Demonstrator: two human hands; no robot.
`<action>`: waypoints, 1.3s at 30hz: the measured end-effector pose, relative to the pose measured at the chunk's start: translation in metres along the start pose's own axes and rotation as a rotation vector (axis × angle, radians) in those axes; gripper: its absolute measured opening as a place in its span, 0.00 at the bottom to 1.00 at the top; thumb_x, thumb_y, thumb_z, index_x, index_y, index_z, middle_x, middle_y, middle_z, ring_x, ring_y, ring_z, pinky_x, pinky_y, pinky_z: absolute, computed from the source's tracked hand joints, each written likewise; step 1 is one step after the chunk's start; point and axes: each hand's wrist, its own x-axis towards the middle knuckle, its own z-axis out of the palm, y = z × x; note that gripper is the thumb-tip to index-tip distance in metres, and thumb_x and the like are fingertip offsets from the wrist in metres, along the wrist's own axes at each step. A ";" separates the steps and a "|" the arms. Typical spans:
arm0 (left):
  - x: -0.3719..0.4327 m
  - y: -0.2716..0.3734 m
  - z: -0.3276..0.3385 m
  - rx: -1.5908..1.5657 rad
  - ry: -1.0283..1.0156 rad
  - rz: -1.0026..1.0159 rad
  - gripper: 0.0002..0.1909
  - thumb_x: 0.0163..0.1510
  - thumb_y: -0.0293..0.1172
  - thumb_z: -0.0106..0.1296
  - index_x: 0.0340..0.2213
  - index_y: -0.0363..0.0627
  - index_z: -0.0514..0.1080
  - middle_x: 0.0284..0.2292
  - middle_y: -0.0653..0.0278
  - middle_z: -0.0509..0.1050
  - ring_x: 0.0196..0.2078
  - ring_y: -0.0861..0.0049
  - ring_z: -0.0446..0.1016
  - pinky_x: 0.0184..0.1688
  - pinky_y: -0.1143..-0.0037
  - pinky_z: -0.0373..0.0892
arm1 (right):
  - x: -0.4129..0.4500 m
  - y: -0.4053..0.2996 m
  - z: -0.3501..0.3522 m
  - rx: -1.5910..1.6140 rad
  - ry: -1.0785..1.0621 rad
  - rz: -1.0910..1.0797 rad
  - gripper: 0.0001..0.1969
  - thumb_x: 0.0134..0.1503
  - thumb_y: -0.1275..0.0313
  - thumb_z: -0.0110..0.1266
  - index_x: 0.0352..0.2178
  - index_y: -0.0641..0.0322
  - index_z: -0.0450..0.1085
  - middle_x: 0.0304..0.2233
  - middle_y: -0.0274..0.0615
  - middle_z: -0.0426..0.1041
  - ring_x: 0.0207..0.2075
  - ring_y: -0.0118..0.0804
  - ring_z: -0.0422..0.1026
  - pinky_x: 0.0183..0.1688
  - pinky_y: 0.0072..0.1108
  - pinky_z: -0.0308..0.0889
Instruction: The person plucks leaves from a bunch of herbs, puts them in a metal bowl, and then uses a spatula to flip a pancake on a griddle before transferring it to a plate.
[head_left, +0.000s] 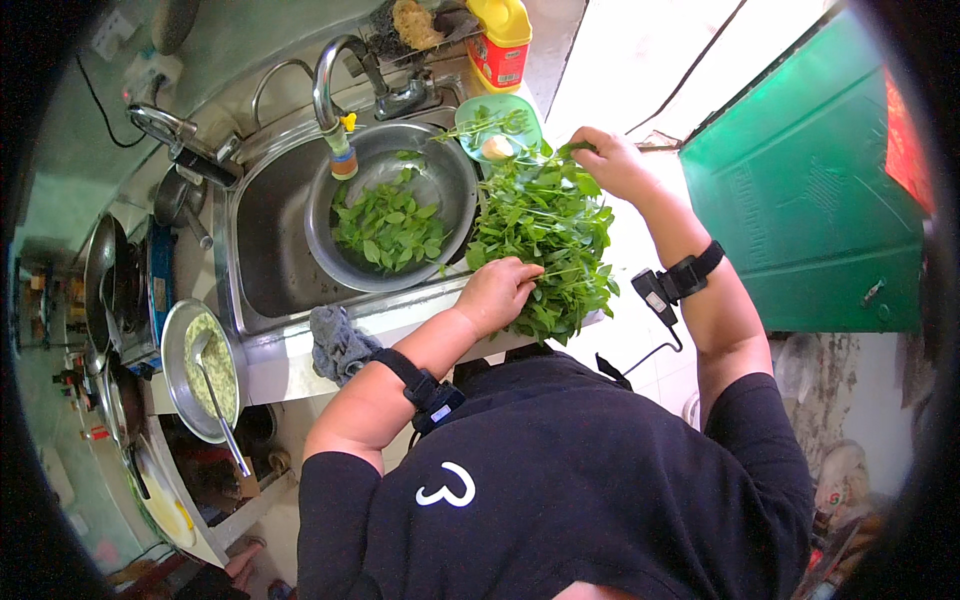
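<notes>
A large heap of leafy green stems (544, 225) lies on the counter to the right of the sink. My left hand (499, 294) is at the heap's near edge, its thumb and fingertips pinched on a thin green stem. Over the far right side of the heap, my right hand (611, 161) pinches a small leafy sprig (576, 147). Loose green leaves (390, 225) lie in a wide metal basin (319, 244), which sits in the sink. Behind the heap, a pale green plastic bowl (466, 112) holds some stems and a pale, rounded item (497, 148).
A faucet (324, 90) arches over the basin inside the steel sink (262, 225). A grey cloth (341, 345) hangs at the counter's front edge. Left stands a metal bowl (171, 352) of pale green mixture with a spoon (214, 397). A yellow jug (504, 34) stands behind; a green door (810, 202) is at right.
</notes>
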 end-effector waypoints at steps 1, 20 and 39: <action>0.002 0.000 -0.001 0.001 -0.002 0.004 0.07 0.42 0.27 0.44 0.27 0.42 0.69 0.22 0.57 0.68 0.26 0.62 0.66 0.30 0.71 0.63 | -0.001 0.000 -0.004 0.095 -0.014 -0.034 0.09 0.44 0.71 0.43 0.28 0.62 0.64 0.21 0.41 0.66 0.26 0.28 0.64 0.32 0.19 0.59; 0.106 -0.055 -0.066 0.020 0.544 -0.044 0.28 0.42 0.22 0.44 0.48 0.46 0.52 0.47 0.49 0.55 0.50 0.63 0.54 0.48 0.74 0.54 | -0.054 0.000 -0.037 0.947 0.067 -0.081 0.05 0.45 0.77 0.40 0.26 0.66 0.63 0.29 0.40 0.68 0.31 0.28 0.66 0.38 0.18 0.60; 0.028 0.028 -0.071 -0.807 0.039 -0.150 0.22 0.42 0.27 0.51 0.41 0.41 0.59 0.38 0.68 0.64 0.40 0.84 0.61 0.43 0.80 0.57 | -0.038 -0.028 0.026 1.755 -0.484 -0.149 0.12 0.47 0.76 0.34 0.34 0.70 0.58 0.32 0.50 0.65 0.35 0.41 0.65 0.40 0.26 0.60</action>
